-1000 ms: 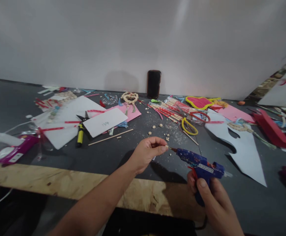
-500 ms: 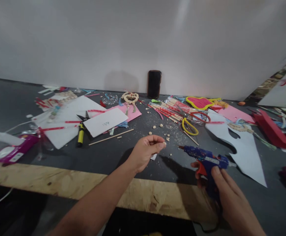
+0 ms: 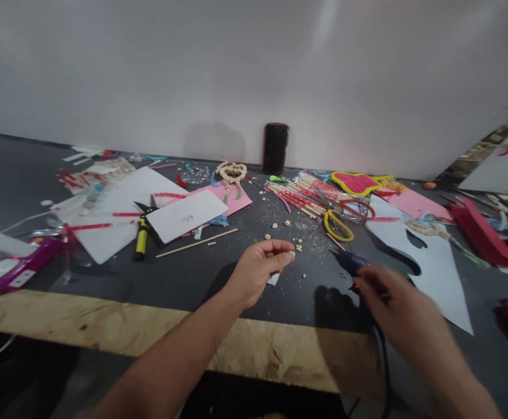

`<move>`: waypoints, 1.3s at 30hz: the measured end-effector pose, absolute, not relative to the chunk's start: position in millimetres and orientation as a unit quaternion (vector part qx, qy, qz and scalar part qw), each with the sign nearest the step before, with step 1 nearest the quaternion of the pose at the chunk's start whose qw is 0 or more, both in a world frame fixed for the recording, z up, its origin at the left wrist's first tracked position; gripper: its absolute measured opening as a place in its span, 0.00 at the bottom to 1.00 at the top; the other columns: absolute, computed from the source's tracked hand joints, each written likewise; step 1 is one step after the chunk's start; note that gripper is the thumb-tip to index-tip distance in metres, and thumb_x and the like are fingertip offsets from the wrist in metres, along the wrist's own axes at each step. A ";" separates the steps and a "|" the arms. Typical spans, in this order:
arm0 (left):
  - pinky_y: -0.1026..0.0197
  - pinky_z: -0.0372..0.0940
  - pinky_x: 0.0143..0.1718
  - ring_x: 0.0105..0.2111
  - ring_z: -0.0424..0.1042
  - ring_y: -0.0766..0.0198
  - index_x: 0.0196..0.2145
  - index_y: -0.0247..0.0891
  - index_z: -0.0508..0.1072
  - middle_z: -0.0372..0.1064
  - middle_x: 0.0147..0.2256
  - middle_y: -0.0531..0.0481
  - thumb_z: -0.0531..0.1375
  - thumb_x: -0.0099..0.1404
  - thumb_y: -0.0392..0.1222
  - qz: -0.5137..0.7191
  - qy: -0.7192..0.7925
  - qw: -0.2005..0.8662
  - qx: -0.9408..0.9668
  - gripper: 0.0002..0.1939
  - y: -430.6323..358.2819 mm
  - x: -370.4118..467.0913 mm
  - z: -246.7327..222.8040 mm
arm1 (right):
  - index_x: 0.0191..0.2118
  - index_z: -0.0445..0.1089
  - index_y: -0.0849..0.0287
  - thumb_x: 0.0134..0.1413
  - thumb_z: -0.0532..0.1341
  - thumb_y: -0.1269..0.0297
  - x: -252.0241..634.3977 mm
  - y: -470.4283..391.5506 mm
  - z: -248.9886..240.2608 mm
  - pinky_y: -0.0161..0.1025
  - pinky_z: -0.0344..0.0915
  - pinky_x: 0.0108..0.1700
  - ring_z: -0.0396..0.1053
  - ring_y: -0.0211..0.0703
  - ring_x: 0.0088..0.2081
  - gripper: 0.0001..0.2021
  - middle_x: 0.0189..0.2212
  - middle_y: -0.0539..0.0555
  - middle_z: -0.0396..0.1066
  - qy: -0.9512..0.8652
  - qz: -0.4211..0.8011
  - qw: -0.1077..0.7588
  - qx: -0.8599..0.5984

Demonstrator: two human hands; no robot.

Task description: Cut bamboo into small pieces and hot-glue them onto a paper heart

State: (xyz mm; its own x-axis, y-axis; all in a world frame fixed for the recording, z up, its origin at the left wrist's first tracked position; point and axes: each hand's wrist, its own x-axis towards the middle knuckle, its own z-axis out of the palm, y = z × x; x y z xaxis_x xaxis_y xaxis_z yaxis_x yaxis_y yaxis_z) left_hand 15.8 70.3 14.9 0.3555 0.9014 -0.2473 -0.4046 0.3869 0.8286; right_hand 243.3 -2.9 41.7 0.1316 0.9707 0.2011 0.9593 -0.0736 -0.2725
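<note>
My left hand [image 3: 265, 269] is closed in a pinch on a small pale wooden piece [image 3: 292, 255], held just above the dark tabletop. Several similar pale pieces [image 3: 274, 225] lie scattered beyond my fingertips. To the right, my right hand [image 3: 389, 297] has its fingers closed around the blue glue gun [image 3: 352, 263], down close to the table. The hand is slightly blurred and covers most of the gun's body and its trigger. A dark cable trails down from it. The nozzle points away to the left, beside a thin stick [image 3: 336, 242].
Yellow-and-red-handled scissors [image 3: 340, 226] lie near bundled sticks [image 3: 297, 198]. Black-yellow pliers [image 3: 141, 238] rest beside a white card [image 3: 188, 216]. A phone [image 3: 275, 148] leans on the wall. Cut white paper [image 3: 441, 279] lies at right, a purple device [image 3: 22, 265] at far left.
My right hand has turned over and lowered the glue gun toward the table, its nozzle shifting slightly right. My left hand stays in place with its pinched piece.
</note>
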 end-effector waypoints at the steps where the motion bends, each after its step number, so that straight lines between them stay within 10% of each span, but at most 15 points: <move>1: 0.68 0.49 0.22 0.20 0.60 0.75 0.32 0.33 0.74 0.67 0.23 0.54 0.69 0.47 0.40 0.435 0.363 0.748 0.345 0.14 70.1 16.1 14.3 | 0.37 0.68 0.53 0.53 0.53 0.55 231.4 1.4 38.0 0.38 0.63 0.28 0.71 0.44 0.27 0.11 0.30 0.53 0.74 -0.685 0.057 0.174 -0.706; 11: 0.68 0.51 0.24 0.21 0.59 0.74 0.30 0.33 0.75 0.67 0.23 0.54 0.69 0.46 0.40 0.431 0.353 0.754 0.347 0.13 67.7 17.4 18.7 | 0.34 0.69 0.57 0.56 0.53 0.66 182.5 29.4 14.3 0.38 0.60 0.31 0.70 0.45 0.32 0.07 0.32 0.55 0.71 -0.757 0.066 0.088 -0.644; 22: 0.68 0.54 0.30 0.26 0.62 0.73 0.32 0.33 0.75 0.68 0.26 0.54 0.69 0.48 0.39 0.417 0.337 0.762 0.362 0.13 66.3 19.1 12.1 | 0.35 0.65 0.55 0.58 0.55 0.69 175.7 27.9 28.9 0.37 0.64 0.37 0.68 0.40 0.33 0.03 0.30 0.51 0.70 -0.770 -0.008 0.376 -0.515; 39: 0.67 0.57 0.34 0.28 0.65 0.72 0.30 0.33 0.75 0.69 0.27 0.53 0.69 0.48 0.38 0.418 0.324 0.765 0.367 0.11 64.0 21.5 9.5 | 0.34 0.66 0.55 0.57 0.56 0.70 175.5 26.8 25.0 0.36 0.66 0.36 0.69 0.39 0.33 0.04 0.29 0.51 0.71 -0.776 -0.016 0.373 -0.509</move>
State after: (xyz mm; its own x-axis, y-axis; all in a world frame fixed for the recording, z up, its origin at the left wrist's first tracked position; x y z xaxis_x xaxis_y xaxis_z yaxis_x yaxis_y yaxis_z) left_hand 21.5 64.0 9.5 0.4406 0.8774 -0.1900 -0.4016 0.3820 0.8323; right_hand 175.5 26.8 25.0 -0.2035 0.7775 0.5951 0.8013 0.4815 -0.3551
